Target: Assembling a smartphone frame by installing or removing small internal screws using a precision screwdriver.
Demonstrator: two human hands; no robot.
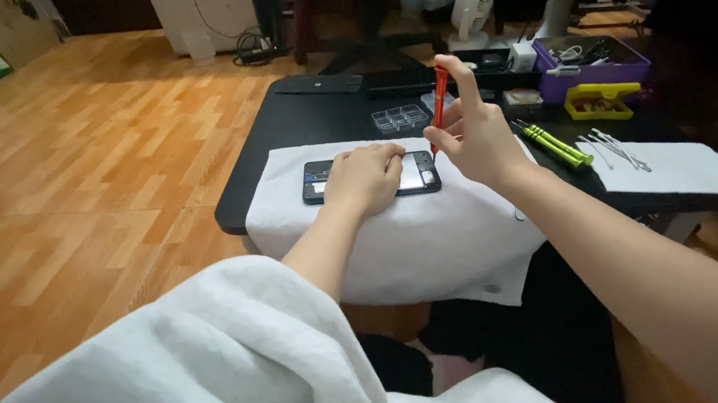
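An opened phone (421, 172) lies flat on a white cloth (415, 231) spread over a low black table (297, 123). My left hand (363, 177) rests on the middle of the phone, fingers curled, pressing it down. My right hand (476, 131) holds a red screwdriver (438, 102) upright, its tip pointing down just above the phone's right end.
A clear small-parts tray (400, 118) sits behind the phone. Green screwdrivers (551, 145), metal tweezers (618, 148) on a white sheet, a yellow box (601, 100) and a purple bin (603, 67) lie to the right. A small fan (472, 12) stands behind. Wooden floor stretches left.
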